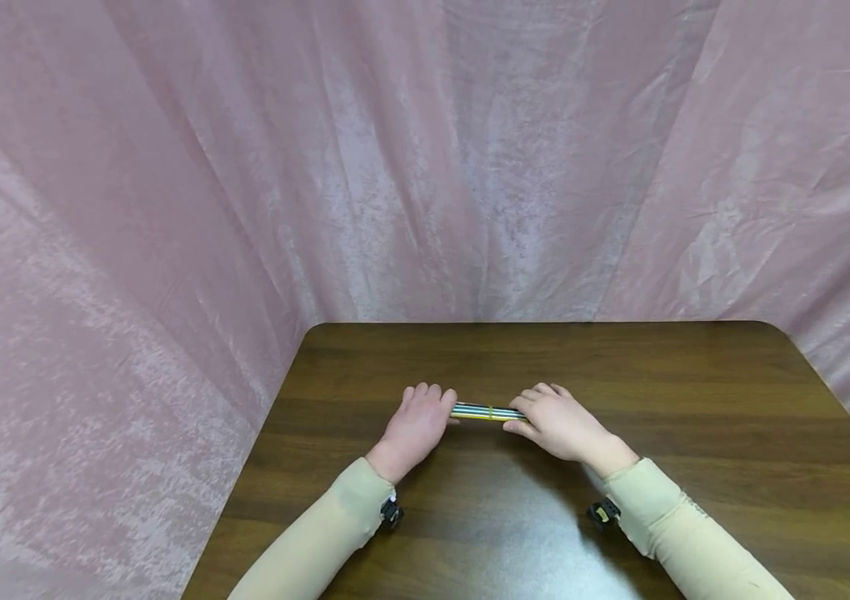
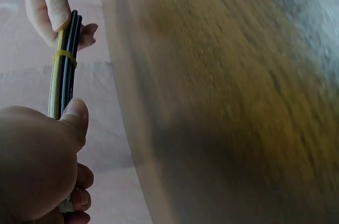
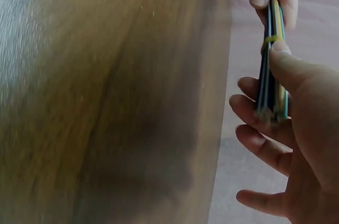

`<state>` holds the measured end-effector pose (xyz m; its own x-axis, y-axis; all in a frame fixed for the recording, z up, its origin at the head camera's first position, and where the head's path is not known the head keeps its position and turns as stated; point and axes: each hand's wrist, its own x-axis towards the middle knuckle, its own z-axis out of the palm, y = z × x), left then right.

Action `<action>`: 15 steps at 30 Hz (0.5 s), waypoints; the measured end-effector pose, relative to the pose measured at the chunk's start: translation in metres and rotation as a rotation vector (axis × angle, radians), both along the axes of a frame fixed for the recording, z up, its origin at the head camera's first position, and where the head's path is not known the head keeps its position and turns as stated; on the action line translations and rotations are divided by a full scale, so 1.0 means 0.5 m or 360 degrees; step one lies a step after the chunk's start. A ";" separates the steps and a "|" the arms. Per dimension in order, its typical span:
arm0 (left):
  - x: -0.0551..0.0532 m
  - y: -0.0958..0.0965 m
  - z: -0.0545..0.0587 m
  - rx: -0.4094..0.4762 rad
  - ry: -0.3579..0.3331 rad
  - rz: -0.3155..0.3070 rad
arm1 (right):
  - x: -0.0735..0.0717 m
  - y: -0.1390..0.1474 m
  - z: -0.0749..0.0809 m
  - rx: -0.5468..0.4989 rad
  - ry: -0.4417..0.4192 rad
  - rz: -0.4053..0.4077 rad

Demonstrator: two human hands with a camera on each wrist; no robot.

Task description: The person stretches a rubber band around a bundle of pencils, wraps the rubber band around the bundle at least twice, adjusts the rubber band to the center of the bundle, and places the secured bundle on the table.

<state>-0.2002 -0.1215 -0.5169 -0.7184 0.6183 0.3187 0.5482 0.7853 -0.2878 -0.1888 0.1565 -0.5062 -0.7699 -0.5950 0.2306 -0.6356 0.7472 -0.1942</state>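
Both hands hold a slim bundle of pencils point(image 1: 473, 411) level between them, above the brown table. A yellow rubber band point(image 2: 64, 54) is wound round the pencils, which show yellow, black, white and teal sides. My left hand point(image 1: 417, 425) grips one end, its thumb along the pencils and its fingers curled under them. At the other end, my right hand point(image 1: 560, 421) pinches the bundle between thumb and fingers. In the right wrist view the right thumb point(image 3: 282, 57) lies close by the band, and the lower fingers are spread apart.
The wood-grain table point(image 1: 695, 392) has rounded far corners. Pink velvet curtains point(image 1: 395, 167) hang behind it and along its sides. A small dark device is strapped at each sleeve cuff point(image 1: 638, 492).
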 end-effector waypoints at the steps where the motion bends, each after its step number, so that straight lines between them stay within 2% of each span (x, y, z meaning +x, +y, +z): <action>1: 0.000 0.003 -0.001 0.0003 0.0004 -0.0005 | 0.000 -0.004 -0.002 0.0004 0.0004 0.0012; 6: 0.005 0.030 -0.004 -0.0010 0.0010 0.0005 | 0.005 -0.029 -0.012 0.0012 0.0010 0.0035; 10: 0.013 0.051 -0.008 -0.0047 -0.0021 -0.0038 | 0.009 -0.041 -0.016 0.0002 -0.0005 0.0074; 13: 0.014 0.056 -0.010 -0.0058 -0.0047 -0.0066 | 0.009 -0.047 -0.012 -0.0037 -0.0042 0.0114; 15: 0.014 0.052 -0.012 -0.0048 -0.0074 -0.0043 | 0.009 -0.044 -0.009 -0.0065 -0.0074 0.0076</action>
